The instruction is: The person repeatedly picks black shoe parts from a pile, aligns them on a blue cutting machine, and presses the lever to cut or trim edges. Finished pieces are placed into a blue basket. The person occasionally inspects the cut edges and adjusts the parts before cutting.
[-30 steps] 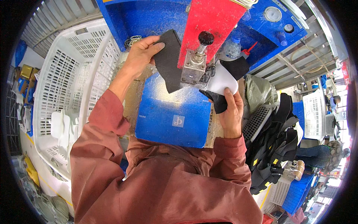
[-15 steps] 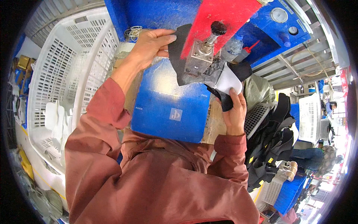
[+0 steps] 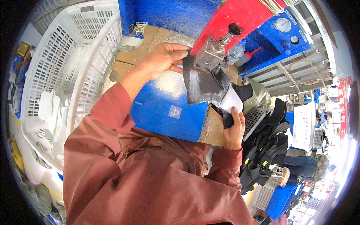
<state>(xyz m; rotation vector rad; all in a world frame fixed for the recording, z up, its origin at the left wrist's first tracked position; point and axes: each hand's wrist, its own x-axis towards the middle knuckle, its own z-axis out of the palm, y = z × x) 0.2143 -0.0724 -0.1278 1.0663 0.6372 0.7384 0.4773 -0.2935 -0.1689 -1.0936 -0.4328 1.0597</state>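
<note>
A black fabric piece (image 3: 202,88) with angled edges and a smooth white part (image 3: 230,100) at its right side is stretched between my hands. My left hand (image 3: 163,60) pinches its upper left edge between thumb and fingers. On the right, my right hand (image 3: 235,129) grips the lower corner, its thumb on the white part and the fingers mostly hidden behind. Just above the fabric is the metal head (image 3: 210,56) of a press, fixed to a red arm (image 3: 236,18). Whether the head touches the fabric, I cannot tell.
A blue board (image 3: 165,116) lies on the worktop below my hands. At the left stands a white crate (image 3: 78,105) with white shaped pieces (image 3: 48,108). Dark fabric pieces (image 3: 266,146) hang at the right. Beyond are a gauge (image 3: 282,25) and a clear bottle (image 3: 236,52).
The black fabric has come toward me from under the press head, and more of its surface shows. Both hands keep their hold. The whole view has shifted slightly.
</note>
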